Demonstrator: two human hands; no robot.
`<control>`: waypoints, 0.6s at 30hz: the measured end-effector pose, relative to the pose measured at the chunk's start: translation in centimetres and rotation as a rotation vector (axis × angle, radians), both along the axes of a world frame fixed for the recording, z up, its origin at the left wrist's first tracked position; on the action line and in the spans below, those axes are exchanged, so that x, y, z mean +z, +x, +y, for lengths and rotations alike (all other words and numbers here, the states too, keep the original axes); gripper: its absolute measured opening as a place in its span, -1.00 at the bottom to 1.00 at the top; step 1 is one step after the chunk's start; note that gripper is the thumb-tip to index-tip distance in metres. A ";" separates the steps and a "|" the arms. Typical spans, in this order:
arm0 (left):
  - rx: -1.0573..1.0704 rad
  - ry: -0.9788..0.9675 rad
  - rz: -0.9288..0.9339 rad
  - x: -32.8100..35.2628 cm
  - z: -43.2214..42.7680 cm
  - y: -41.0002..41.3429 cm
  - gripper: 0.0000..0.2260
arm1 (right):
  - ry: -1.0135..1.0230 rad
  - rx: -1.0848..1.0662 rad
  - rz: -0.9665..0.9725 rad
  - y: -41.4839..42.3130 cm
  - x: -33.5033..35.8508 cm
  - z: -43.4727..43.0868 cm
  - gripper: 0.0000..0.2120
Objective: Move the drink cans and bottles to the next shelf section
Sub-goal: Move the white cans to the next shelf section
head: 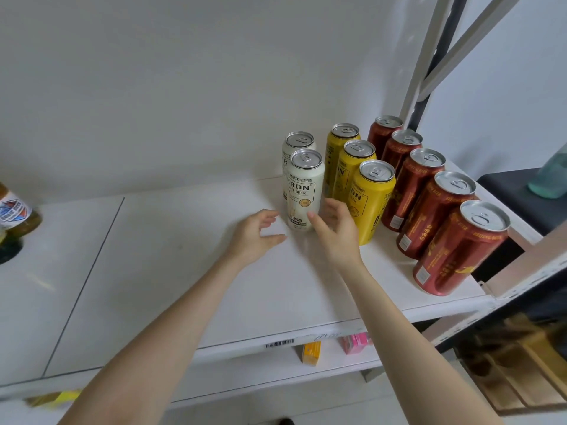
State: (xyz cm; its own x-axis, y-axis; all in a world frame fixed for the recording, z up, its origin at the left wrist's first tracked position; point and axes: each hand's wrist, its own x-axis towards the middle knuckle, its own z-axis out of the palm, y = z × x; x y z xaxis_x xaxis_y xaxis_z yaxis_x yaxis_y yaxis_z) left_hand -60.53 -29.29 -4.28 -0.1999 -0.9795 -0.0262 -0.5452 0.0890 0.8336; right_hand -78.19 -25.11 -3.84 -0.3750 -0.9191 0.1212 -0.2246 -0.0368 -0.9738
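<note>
**Both hands at the front white can**

Ten upright cans stand in three rows at the right end of the white shelf board (184, 271). The tall white aluminium beer can with black lettering (306, 188) heads the leftmost row, with a second white can (299, 147) just behind it. Beside them is a row of three yellow cans (372, 200). Next to that, a row of five dark red cans (435, 210) reaches the shelf's front edge.

The left hand (256, 234) hovers low over the board just left of the front white can. Its fingers are loose and slightly curled, holding nothing, and the fingertips are just short of the can. The right hand (336, 228) is spread at the can's lower right. Its thumb crosses in front of the can's base and its fingers reach into the gap toward the nearest of the yellow cans. It is unclenched, and whether the thumb touches the metal cannot be told.

A thin dark seam (86, 271) divides the board into sections (all the cans stand right of it). At the far left edge, beyond the seam, is a brown glass bottle with a blue and red label (17, 210). On the shelf below sit a small yellow box (311, 351) and a pink box (354, 343).
</note>
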 end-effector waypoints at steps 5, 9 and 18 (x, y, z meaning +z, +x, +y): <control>0.044 -0.211 -0.269 0.2 3.7 2.5 -0.60 | 0.065 0.018 0.386 -0.4 -0.3 4.4 -0.45; 0.049 -0.311 -0.425 0.5 8.3 4.1 -0.64 | 0.102 0.009 0.706 -0.2 0.1 8.3 -0.47; 0.096 -0.401 -0.720 0.6 17.7 7.5 -0.56 | 0.176 0.063 1.168 2.4 1.0 15.3 -0.38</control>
State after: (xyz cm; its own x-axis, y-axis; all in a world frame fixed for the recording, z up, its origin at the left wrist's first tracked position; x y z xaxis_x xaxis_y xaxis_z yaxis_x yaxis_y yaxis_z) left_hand -53.01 -11.62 -3.66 -0.1823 -0.9538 0.2388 -0.9538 0.2306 0.1926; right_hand -75.79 -9.85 -2.86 -0.0743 -0.9704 0.2300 -0.9845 0.0346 -0.1719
